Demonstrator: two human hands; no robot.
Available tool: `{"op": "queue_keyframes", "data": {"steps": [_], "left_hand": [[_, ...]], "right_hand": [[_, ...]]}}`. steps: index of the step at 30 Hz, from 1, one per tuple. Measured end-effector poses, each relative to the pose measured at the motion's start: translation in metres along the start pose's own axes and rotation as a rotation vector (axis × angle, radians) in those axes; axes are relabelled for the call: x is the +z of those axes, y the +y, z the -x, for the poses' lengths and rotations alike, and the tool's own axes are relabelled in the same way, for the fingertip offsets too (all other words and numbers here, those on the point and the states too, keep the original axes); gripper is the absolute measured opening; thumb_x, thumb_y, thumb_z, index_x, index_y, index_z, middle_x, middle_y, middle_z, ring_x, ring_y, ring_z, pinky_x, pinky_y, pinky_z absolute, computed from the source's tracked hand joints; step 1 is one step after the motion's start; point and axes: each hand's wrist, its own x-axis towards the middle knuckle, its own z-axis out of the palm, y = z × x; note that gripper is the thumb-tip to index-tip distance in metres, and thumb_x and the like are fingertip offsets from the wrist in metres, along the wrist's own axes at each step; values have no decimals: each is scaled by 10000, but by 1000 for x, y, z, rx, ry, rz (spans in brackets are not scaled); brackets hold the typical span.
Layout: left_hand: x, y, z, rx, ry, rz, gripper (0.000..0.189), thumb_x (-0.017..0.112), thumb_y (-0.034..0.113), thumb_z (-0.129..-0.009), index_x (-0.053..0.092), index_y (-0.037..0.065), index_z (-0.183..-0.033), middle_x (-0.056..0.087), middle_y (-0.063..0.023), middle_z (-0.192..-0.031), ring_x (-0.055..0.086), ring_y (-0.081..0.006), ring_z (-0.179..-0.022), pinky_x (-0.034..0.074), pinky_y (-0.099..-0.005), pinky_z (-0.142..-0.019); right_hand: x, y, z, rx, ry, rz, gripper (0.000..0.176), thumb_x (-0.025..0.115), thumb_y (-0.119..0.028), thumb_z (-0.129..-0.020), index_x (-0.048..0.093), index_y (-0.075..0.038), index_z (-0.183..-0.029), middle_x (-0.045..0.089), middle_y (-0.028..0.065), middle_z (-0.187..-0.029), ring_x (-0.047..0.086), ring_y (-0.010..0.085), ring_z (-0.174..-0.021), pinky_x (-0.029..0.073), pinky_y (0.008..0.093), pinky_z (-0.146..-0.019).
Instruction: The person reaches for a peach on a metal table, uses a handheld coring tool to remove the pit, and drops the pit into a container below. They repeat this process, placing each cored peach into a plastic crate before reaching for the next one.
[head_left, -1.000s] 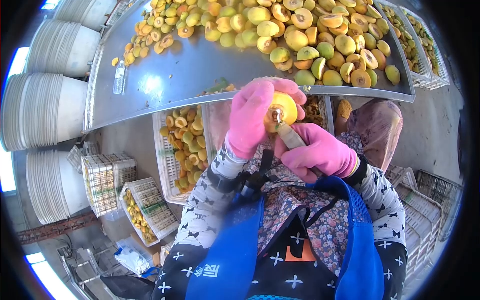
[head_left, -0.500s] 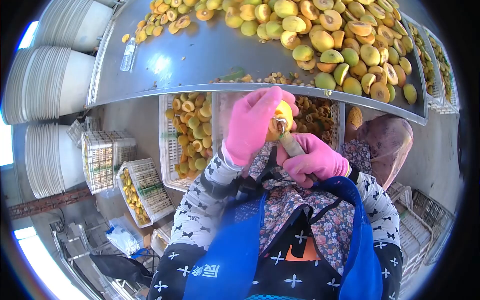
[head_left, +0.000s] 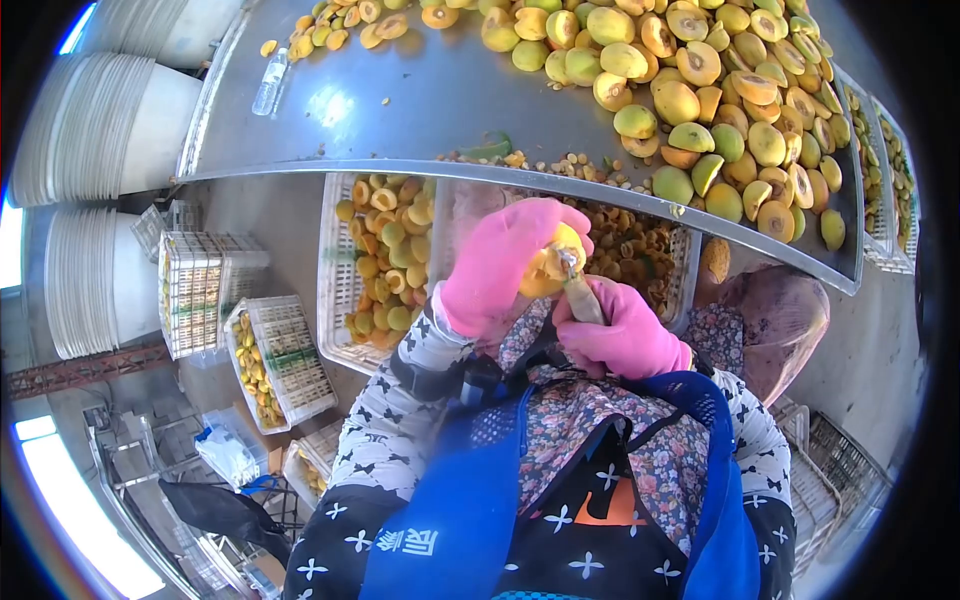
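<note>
My left hand (head_left: 495, 262), in a pink glove, grips a yellow fruit half (head_left: 547, 266) with the cut side turned toward me. In my right hand (head_left: 620, 332), also pink-gloved, I hold a metal pitting tool (head_left: 577, 285) whose tip is pressed into the fruit's centre. Both hands are held close to my chest, just below the edge of the steel table (head_left: 400, 110) and above a crate of pits (head_left: 630, 245).
A heap of whole and halved yellow-green fruit (head_left: 700, 90) covers the table's right side; a plastic bottle (head_left: 269, 84) lies at its left. A white crate of fruit halves (head_left: 385, 255) sits below. More crates (head_left: 270, 365) and stacked white tubs (head_left: 90, 200) stand left.
My hands with the fruit and tool have dropped lower, from the table edge to over the crates. The view tilted, so the table sits higher in the picture.
</note>
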Motion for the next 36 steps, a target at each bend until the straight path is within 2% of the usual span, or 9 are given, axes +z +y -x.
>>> {"op": "queue_keyframes", "data": {"steps": [5,11,14,16,20,24,29,35,36], "left_hand": [[-11,-5,0,60,-152,-57,427,575,131,-900,537,-20,-1297,616,-110,-1205,608,-165,-1047,493,-316,-920],[-40,2,14,131,-9,-689,468,540,92,-791,599,19,-1249,642,-78,-1118,601,-138,-1008,491,-302,-909],[-87,5,37,6,197,-706,358,670,143,-839,651,70,-1189,666,-68,-1043,642,-195,-943,505,-310,-885],[-142,-1,55,68,290,-1020,482,716,256,-840,613,71,-1272,620,-125,-1193,596,-251,-1095,467,-341,-974],[-158,3,64,192,591,-879,562,708,302,-902,531,45,-1369,578,-152,-1304,542,-244,-1235,438,-347,-1031],[-110,12,21,140,344,-726,463,670,274,-939,580,42,-1330,601,-119,-1305,571,-232,-1213,453,-334,-1026],[-46,4,-62,345,120,-889,457,624,273,-976,549,32,-1357,600,-160,-1293,565,-258,-1245,452,-365,-1069],[3,-20,-161,494,-9,-1158,679,681,440,-848,509,86,-1401,519,-202,-1358,498,-378,-1269,400,-457,-1074],[4,-29,-174,526,-26,-1270,698,675,454,-838,499,97,-1411,512,-203,-1365,485,-383,-1277,389,-469,-1078]], "right_hand": [[-8,2,0,54,-48,-84,135,642,-41,-855,576,-30,-972,566,22,-668,497,86,-488,377,223,-448],[-19,-10,13,102,-307,-136,64,649,-35,-847,593,-43,-875,589,26,-688,539,98,-535,403,245,-471],[-13,-19,23,-132,-109,215,57,655,-67,-862,603,-51,-846,600,40,-697,594,109,-612,455,299,-523],[-24,0,8,-611,184,918,125,715,-84,-815,646,-74,-919,632,111,-746,641,266,-640,499,369,-589],[-36,-2,-2,-950,242,1136,249,774,-131,-730,659,-92,-948,622,95,-716,624,320,-638,497,399,-572],[-23,-38,22,-1117,128,1214,309,780,-168,-705,662,-93,-981,611,70,-715,627,272,-621,481,374,-545],[7,-92,64,-1460,89,1397,308,722,-254,-748,649,-92,-1001,513,-35,-727,499,142,-575,414,288,-514],[18,-117,109,-1216,261,1477,426,673,-271,-574,689,-182,-990,571,-9,-807,530,191,-653,463,362,-582],[13,-119,112,-1214,210,1489,404,675,-241,-655,662,-167,-1052,573,9,-854,544,190,-692,482,360,-612]]}}
